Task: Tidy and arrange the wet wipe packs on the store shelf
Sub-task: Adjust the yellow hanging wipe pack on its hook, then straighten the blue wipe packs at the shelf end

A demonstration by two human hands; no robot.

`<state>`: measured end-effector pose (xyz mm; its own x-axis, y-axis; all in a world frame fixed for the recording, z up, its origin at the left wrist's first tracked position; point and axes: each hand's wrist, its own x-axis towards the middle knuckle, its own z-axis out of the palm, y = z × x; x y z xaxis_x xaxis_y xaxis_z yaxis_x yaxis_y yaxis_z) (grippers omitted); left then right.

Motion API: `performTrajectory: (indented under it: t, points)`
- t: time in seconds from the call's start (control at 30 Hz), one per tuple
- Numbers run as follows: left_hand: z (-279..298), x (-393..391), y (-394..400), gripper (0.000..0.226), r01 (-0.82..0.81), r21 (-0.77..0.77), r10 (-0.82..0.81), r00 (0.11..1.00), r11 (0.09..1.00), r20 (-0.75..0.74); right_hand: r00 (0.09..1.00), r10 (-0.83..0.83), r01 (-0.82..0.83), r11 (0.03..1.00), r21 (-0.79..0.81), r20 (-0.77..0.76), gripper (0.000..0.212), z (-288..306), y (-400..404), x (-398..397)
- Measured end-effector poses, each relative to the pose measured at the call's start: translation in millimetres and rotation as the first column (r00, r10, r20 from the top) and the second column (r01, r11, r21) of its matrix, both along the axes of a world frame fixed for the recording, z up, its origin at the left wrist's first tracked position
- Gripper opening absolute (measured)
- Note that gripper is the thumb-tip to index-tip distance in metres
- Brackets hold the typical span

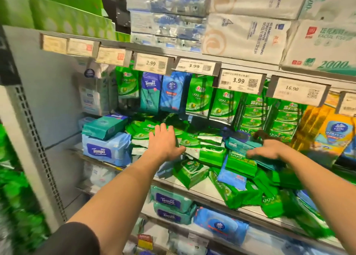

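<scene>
The job looks barely begun. Across the middle of the frame the shelf (194,185) carries a loose heap of green wet wipe packs (189,171), lying flat, tilted and overlapping, several sliding toward the front edge at lower centre and lower right, with a blue pack (232,176) mixed in among them. Behind the heap, an upright row of packs (198,96) under the price tags (194,66) stands in fair order, and at centre left the large Tempo pack (105,150) with a teal pack (104,127) on top sits neatly stacked. The left hand (163,144) reaches in at centre with fingers straight and spread, palm down on the green heap, gripping nothing. The right hand (269,150), blurred at centre right, rests on a teal pack (240,145) with fingers slightly bent; whether it has hold of that pack cannot be told. What remains, by my judgement, is nearly everything: sorting the mixed colours, standing the fallen packs up, and pulling back those near the edge.
</scene>
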<state>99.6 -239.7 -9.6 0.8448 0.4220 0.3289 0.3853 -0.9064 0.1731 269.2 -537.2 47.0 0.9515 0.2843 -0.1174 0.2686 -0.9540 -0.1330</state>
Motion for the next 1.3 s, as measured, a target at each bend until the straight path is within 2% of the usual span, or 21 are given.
performTrajectory:
  t: [0.17,0.3,0.37,0.47,0.57,0.7,0.83,0.9,0.97,1.13,1.3]
  points:
    - [-6,-18,11,0.072,0.005,0.069,-0.003,1.000,0.998,-0.029,0.998,0.038,-0.034,0.997,0.071,-0.056,0.075,4,-3,0]
    - [1,-30,42,0.074,-0.080,0.055,0.081,0.997,0.995,-0.017,0.993,0.080,-0.074,0.995,0.063,-0.085,0.085,14,-7,-13]
    - [4,-34,65,0.074,-0.107,0.120,0.111,0.994,0.987,-0.026,0.995,0.058,-0.051,0.996,0.079,-0.082,0.091,14,-12,-22]
    - [10,-41,105,0.073,-0.115,0.212,0.123,0.992,0.970,-0.027,0.999,-0.015,0.019,0.992,0.127,-0.039,0.069,15,-11,-37]
    - [10,-47,151,0.071,-0.134,0.242,0.144,0.989,0.961,-0.024,0.993,-0.112,0.107,0.982,0.153,0.024,0.055,13,-3,-61]
    - [7,-56,215,0.086,-0.190,0.093,0.198,0.976,0.977,-0.086,0.926,-0.341,0.295,0.921,0.254,0.161,0.051,8,15,-105]
    - [9,-56,249,0.107,-0.205,-0.206,0.153,0.958,0.957,-0.242,0.794,-0.565,0.437,0.788,0.434,0.224,0.076,-1,46,-145]
    - [11,-55,252,0.106,-0.186,-0.286,0.116,0.962,0.940,-0.246,0.746,-0.619,0.435,0.732,0.525,0.245,0.082,-8,73,-168]
    - [12,-58,252,0.101,-0.175,-0.318,0.107,0.970,0.932,-0.219,0.748,-0.603,0.376,0.731,0.570,0.279,0.087,-12,114,-190]
    - [14,-70,251,0.094,-0.161,-0.326,0.090,0.971,0.932,-0.221,0.877,-0.395,0.147,0.762,0.631,0.273,0.082,-18,234,-220]
    - [17,-83,250,0.096,-0.154,-0.315,0.078,0.967,0.937,-0.241,0.894,-0.360,0.068,0.698,0.713,0.267,0.087,-20,316,-234]
